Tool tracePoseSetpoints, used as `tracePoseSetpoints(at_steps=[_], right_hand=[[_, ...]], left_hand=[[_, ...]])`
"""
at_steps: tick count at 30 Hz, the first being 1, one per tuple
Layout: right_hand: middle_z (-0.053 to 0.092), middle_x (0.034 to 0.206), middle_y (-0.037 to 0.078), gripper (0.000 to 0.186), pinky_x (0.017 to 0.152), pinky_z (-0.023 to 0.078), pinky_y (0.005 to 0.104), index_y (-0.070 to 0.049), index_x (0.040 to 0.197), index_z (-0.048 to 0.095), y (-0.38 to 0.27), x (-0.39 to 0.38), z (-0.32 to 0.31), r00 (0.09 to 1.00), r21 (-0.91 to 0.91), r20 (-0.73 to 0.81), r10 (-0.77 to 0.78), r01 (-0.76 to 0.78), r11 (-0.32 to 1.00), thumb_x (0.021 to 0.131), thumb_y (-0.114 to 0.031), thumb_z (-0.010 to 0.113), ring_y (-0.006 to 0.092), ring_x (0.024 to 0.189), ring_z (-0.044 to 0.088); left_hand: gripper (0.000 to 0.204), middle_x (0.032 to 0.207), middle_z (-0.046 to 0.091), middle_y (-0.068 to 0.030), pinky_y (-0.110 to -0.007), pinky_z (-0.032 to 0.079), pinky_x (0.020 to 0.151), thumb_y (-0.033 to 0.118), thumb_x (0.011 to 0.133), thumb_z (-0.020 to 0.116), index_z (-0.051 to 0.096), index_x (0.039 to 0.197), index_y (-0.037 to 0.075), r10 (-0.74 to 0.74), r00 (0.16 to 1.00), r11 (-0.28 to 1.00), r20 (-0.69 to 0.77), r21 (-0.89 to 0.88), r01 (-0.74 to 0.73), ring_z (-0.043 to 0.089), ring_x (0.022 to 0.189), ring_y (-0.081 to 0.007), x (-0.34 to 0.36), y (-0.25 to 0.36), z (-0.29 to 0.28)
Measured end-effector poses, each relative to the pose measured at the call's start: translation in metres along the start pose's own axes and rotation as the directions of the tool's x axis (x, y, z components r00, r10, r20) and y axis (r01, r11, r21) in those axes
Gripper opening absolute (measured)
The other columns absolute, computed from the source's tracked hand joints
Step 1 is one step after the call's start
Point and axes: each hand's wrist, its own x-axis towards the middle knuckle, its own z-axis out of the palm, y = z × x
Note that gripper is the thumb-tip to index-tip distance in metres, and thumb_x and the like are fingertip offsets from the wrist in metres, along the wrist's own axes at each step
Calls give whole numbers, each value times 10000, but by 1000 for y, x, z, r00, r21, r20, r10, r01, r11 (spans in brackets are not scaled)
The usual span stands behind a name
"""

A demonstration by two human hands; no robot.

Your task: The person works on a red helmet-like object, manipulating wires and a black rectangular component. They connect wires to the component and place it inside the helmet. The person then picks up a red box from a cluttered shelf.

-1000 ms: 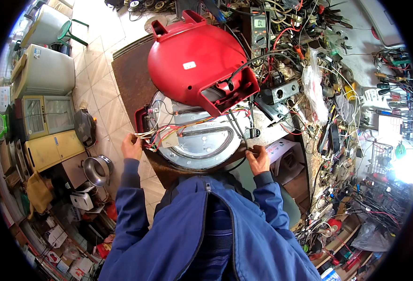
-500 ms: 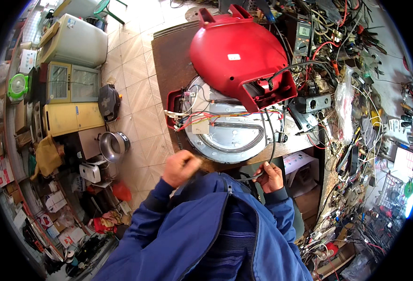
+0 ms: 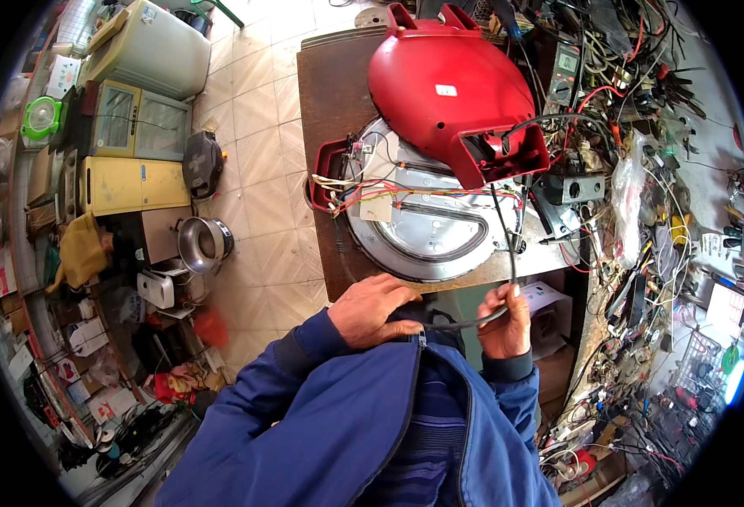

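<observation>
My right hand is closed around a black cable that runs down from the opened appliance. My left hand is low by my jacket, near the table's front edge, thumb and index finger apart, its thumb close to the cable's lower stretch. The red domed housing rests tilted on the silvery round plate, which has a looped element. Bundled coloured wires cross the plate and reach a red handle piece at its left, all on the brown wooden table.
A dense heap of cables and tools with a multimeter fills the right side. At left, beyond the tiled floor, stand yellow cabinets, a white appliance, a steel pot and a dark backpack-sized object.
My left hand has left the wire ends on the plate and moved down and right toward my jacket. My right hand has moved lower, still holding the cable. The view has shifted.
</observation>
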Motion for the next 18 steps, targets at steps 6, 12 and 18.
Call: tracePoseSetpoints(at_steps=[6, 12, 18], right_hand=[[638, 925, 124, 195, 675, 583, 399, -30, 965, 592, 8, -6, 34, 979, -74, 182, 88, -75, 994, 1005, -220, 602, 256, 808, 675], [678, 887, 132, 277, 702, 591, 413, 5, 982, 617, 16, -5, 44, 971, -225, 128, 202, -170, 959, 1035, -257, 546, 249, 759, 691], [674, 851, 125, 239, 664, 579, 375, -15, 935, 588, 12, 9, 7, 985, -342, -23, 170, -167, 925, 1022, -236, 561, 234, 731, 681]], left_hand=[[370, 907, 645, -118, -384, 526, 681, 193, 836, 781, 632, 1135, 34, 52, 997, 965, 51, -260, -37, 649, 789, -300, -4, 43, -29], [209, 810, 632, -124, -386, 506, 631, 113, 866, 738, 659, 1044, 41, 27, 995, 985, -93, -170, -43, 642, 733, -310, -22, 43, -35], [148, 824, 632, -131, -385, 505, 657, 116, 878, 716, 658, 989, 36, -123, 991, 986, -54, -117, 116, 639, 754, -321, -34, 29, -41]])
